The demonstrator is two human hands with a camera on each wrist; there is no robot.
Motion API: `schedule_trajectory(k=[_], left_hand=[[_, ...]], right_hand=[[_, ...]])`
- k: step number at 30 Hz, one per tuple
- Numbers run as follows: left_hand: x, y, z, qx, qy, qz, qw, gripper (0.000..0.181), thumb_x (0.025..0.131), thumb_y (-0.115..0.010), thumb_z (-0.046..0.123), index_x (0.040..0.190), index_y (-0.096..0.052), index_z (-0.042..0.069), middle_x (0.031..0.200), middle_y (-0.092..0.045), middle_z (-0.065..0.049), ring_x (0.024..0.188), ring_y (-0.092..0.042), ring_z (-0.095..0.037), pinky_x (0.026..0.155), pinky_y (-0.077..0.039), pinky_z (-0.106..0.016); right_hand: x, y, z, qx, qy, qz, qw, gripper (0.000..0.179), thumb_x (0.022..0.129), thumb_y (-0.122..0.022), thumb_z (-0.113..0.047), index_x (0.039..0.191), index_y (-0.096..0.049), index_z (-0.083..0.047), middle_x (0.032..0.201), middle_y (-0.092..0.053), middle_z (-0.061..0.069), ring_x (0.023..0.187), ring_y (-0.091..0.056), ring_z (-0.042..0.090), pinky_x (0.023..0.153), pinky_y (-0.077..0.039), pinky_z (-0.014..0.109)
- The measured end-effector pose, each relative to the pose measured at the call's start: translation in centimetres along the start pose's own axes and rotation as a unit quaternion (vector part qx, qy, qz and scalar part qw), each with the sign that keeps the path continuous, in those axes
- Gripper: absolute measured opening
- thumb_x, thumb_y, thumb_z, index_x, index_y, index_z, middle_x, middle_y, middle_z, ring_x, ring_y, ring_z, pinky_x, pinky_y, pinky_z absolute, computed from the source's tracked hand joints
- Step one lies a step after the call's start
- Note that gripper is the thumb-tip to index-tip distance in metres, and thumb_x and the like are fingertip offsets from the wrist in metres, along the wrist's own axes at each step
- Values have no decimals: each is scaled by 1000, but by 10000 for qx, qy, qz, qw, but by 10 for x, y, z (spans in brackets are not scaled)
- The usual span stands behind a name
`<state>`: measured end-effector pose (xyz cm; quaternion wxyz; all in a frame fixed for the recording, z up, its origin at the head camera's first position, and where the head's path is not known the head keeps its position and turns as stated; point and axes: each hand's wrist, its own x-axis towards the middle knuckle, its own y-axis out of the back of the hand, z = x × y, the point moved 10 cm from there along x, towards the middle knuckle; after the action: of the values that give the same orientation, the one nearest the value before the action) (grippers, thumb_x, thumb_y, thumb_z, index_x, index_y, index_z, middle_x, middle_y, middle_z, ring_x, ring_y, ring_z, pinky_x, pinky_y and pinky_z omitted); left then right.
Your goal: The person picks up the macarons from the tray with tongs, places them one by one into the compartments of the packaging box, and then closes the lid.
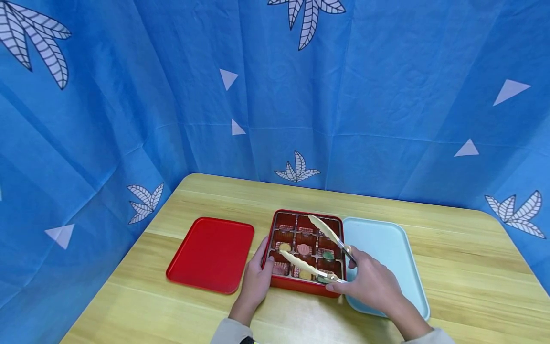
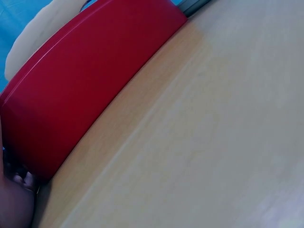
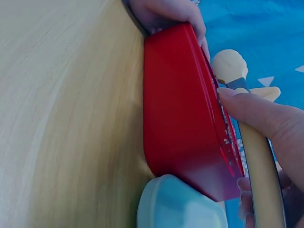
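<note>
A red box [image 1: 296, 285] with a divided plastic insert sits on the table. Small round pieces, among them a yellow one [image 1: 285, 247], a pink one [image 1: 304, 249] and a green one [image 1: 328, 255], lie in its compartments. My left hand [image 1: 256, 272] holds the box at its left side, thumb by the front left corner. In my right hand [image 1: 369, 282] is a pair of tongs [image 1: 325, 230], its cream tips spread wide over the compartments. The right wrist view shows the thumb along the tongs' handle [image 3: 259, 175]; nothing shows between the tips.
To the left of the box lies a red tray [image 1: 212, 255]. A light blue tray [image 1: 386, 239] lies against the box's right side, partly under my right hand. Behind the wooden table [image 1: 464, 267] hangs a blue patterned curtain [image 1: 292, 95].
</note>
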<state>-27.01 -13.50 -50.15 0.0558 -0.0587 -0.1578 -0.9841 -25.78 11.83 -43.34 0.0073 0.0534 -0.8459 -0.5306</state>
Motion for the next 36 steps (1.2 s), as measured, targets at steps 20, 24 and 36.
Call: schedule_trajectory(k=[20, 24, 36], left_hand=[[0, -4, -4, -45, 197, -92, 9998, 54, 95, -48, 14, 147, -35, 20, 141, -48, -5, 132, -40, -23, 107, -35, -46], [0, -5, -4, -39, 204, -105, 9997, 54, 95, -48, 15, 147, -35, 20, 141, -49, -5, 132, -40, -23, 107, -34, -46], [0, -4, -4, -51, 235, -104, 9997, 55, 96, -47, 15, 148, -33, 20, 143, -46, -4, 135, -37, -24, 108, -34, -47]], right_hand=[[-14, 18, 62, 177, -682, 207, 9973, 75, 58, -69, -75, 95, -50, -13, 102, -62, 5, 73, -51, 17, 52, -35, 28], [-19, 25, 81, 148, -943, 158, 9953, 82, 58, -68, -76, 102, -50, -9, 104, -61, 7, 77, -52, 20, 53, -35, 28], [-31, 44, 128, 125, -1300, 275, 9910, 81, 66, -66, -72, 108, -48, -4, 95, -58, 12, 80, -54, 27, 53, -34, 29]])
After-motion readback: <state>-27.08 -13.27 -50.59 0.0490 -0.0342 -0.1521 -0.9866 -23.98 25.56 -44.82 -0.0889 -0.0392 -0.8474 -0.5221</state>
